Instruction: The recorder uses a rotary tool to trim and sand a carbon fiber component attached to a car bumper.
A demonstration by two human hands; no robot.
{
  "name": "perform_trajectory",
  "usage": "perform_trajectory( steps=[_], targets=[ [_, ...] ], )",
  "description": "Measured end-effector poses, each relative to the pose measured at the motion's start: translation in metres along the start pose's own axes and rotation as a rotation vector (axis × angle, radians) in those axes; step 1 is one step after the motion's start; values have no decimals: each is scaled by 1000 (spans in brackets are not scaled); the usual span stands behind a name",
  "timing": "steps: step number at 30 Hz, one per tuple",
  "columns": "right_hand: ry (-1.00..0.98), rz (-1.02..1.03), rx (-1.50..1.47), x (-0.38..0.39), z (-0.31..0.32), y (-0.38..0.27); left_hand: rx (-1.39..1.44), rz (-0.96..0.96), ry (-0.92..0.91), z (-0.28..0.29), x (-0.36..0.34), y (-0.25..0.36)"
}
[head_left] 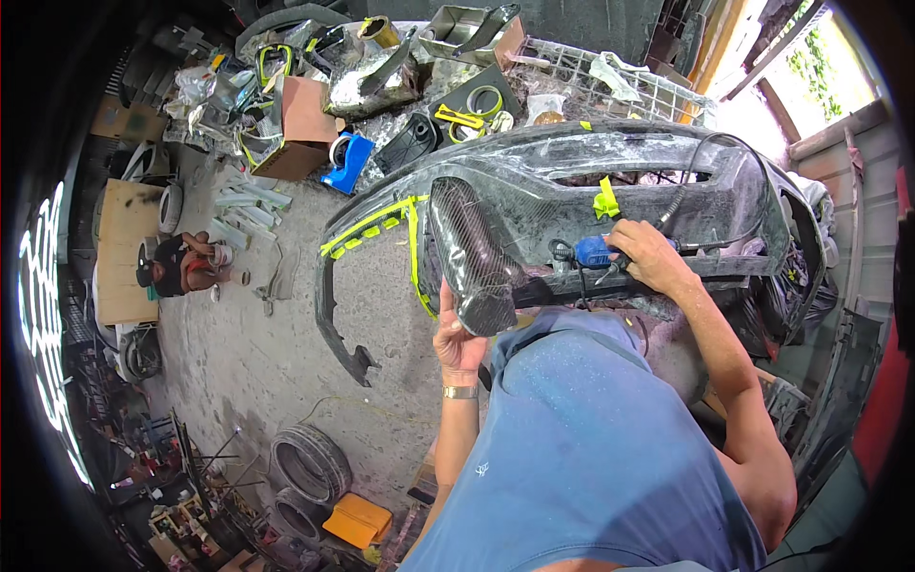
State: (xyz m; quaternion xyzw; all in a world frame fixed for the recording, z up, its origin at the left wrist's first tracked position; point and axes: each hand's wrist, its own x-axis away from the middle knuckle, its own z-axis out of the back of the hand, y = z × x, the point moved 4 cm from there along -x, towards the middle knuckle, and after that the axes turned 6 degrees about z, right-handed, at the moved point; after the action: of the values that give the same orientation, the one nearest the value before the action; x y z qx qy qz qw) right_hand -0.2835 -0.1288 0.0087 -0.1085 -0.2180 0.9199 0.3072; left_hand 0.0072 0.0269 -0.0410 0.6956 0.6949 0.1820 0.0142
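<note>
Over the bumper [543, 205], for apparent steadiness, fingers [625, 234] are clamped: left hand [460, 350] on glossy panel [464, 243], right hand [656, 257] on blue tool [593, 252].

The part [465, 238] looks glossy and woven — the bumper [558, 153] matt, dusty. Smooth plastic tool [593, 252], shiny metal watch [459, 392], cloth shirt [591, 448] — floor [381, 300] rough concrete.

A daylit opening [810, 59] shows beside a ribbed grey wall [879, 157], with stained concrete floor [229, 353] at left.
</note>
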Motion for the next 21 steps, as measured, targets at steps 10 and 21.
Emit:
perform_trajectory(
  steps=[10,21],
  targets=[
    [122,70,125,7,-4,-2,276,-29,-263,31,9,5],
    [20,51,219,24,-8,6,403,17,-366,57,20,18]
  ],
)
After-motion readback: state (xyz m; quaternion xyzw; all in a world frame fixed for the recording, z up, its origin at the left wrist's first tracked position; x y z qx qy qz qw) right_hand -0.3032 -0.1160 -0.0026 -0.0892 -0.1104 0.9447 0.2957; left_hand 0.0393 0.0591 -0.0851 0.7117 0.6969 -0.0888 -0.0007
